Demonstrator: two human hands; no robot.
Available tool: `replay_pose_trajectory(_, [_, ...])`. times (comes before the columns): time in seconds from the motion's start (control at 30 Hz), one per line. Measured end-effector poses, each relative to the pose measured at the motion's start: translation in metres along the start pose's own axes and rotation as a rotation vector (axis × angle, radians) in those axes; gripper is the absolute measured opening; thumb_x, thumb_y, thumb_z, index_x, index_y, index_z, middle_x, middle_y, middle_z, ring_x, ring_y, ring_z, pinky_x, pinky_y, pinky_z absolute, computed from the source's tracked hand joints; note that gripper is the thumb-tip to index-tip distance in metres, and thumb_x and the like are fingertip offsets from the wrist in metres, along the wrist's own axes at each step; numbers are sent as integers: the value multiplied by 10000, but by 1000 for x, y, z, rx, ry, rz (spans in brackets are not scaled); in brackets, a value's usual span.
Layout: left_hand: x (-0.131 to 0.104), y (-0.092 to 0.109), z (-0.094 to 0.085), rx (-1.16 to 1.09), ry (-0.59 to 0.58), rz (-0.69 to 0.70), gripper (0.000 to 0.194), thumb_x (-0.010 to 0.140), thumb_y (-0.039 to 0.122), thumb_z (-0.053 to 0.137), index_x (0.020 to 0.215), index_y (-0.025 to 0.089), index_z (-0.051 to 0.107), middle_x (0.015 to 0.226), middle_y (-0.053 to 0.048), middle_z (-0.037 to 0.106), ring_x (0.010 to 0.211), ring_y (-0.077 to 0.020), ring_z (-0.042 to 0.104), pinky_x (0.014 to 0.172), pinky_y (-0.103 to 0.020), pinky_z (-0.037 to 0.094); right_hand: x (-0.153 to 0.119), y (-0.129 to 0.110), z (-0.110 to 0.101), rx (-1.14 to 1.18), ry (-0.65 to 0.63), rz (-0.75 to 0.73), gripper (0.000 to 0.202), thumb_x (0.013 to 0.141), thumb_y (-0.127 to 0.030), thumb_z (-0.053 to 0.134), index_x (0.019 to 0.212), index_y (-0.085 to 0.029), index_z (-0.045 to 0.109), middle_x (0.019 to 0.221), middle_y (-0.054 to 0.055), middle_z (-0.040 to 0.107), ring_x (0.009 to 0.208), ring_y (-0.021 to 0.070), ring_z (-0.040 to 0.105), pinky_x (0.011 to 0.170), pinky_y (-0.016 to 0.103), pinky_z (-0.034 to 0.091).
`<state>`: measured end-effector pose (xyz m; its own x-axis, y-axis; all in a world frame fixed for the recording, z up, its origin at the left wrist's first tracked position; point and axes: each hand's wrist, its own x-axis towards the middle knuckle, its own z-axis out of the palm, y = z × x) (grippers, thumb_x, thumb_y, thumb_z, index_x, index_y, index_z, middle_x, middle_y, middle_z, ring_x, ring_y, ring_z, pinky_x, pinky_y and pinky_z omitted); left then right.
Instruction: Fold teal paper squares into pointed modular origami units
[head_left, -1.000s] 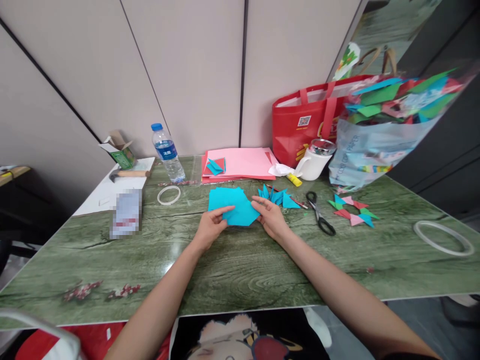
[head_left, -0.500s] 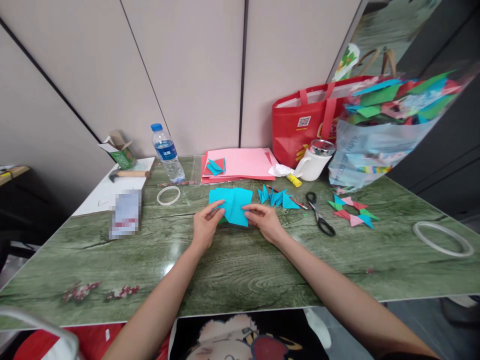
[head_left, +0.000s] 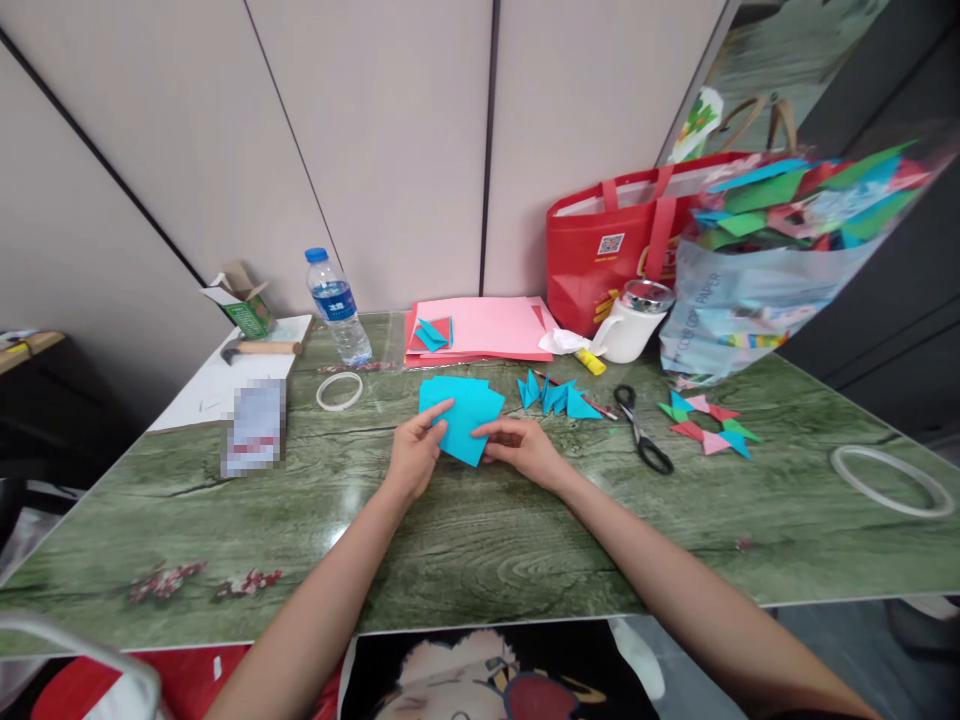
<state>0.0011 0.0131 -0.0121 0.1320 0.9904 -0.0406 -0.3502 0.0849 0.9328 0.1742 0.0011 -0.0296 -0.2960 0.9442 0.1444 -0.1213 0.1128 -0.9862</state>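
A sheet of blue paper (head_left: 471, 425) is held between my two hands, tilted above the table. More blue paper shows behind its upper left edge. My left hand (head_left: 415, 450) pinches the left side with thumb and forefinger. On the lower right, my right hand (head_left: 525, 448) grips the sheet, thumb below and fingers along the edge. Just right of the sheet lie several folded blue paper pieces (head_left: 559, 397) with pointed tips. A ring of folded pieces (head_left: 709, 426) in green, red, pink and blue lies farther right.
Black scissors (head_left: 643, 430) lie right of my right hand. Pink and red sheets (head_left: 487, 328) are stacked at the back, near a white mug (head_left: 628, 325) and a yellow glue stick (head_left: 590, 361). At left are a water bottle (head_left: 339, 310), a tape roll (head_left: 339, 391) and a hammer (head_left: 262, 348).
The blue sheet has turned, its lower corner now pointing down toward me. The centre crease seen before no longer shows. My right hand has shifted slightly left and lower along its edge.
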Motion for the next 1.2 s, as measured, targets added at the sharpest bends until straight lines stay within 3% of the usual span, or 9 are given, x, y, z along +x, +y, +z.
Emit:
replay_pose_trajectory(0.17, [-2,3,2,-45,-77,-36,490,590,203,706,1067,144,608,864,-72,658,718,-149,571,632,-255,438,0,1,-2,-256,16,-83,246,574,-295,723,794,-191,691,737,9,601,623,128,557,563,238,446])
replay_pose_trajectory(0.27, [-3,2,2,7,-105,-32,489,599,189,700,1075,142,603,778,-45,647,616,-108,530,567,-222,406,1,1,0,-303,50,-59,218,607,-359,695,731,-182,668,666,6,614,569,136,569,534,247,444])
replay_pose_trajectory(0.4, [-4,-1,2,122,-119,-21,489,620,211,688,1095,147,593,571,20,568,473,-62,402,477,-194,324,2,1,4,-252,172,-12,236,659,-412,639,669,-185,574,590,-12,600,487,141,586,472,248,447])
replay_pose_trajectory(0.53, [-5,-4,3,140,-155,-11,503,623,258,692,1107,166,587,718,-16,618,581,-84,471,579,-216,367,1,3,6,-206,272,14,299,621,-437,668,691,-200,500,550,-24,591,465,161,605,426,246,446])
replay_pose_trajectory(0.63, [-7,-5,4,175,-170,5,518,619,268,699,1117,189,579,832,-29,623,632,-93,491,618,-229,381,1,3,7,-183,292,12,321,608,-438,680,702,-203,482,508,-36,573,470,178,619,413,242,438])
replay_pose_trajectory(0.8, [-8,-5,5,248,-151,51,607,557,252,740,1134,171,568,741,-17,602,628,-105,490,587,-224,387,0,2,9,-166,304,-9,341,586,-451,693,707,-200,497,512,-25,594,471,186,623,426,257,451])
replay_pose_trajectory(1.2, [-9,-8,7,253,-134,75,613,570,291,732,1143,156,561,694,-24,589,600,-123,489,519,-227,384,-1,-2,11,-188,338,-48,336,583,-471,687,667,-199,510,503,-23,602,433,165,597,411,255,451])
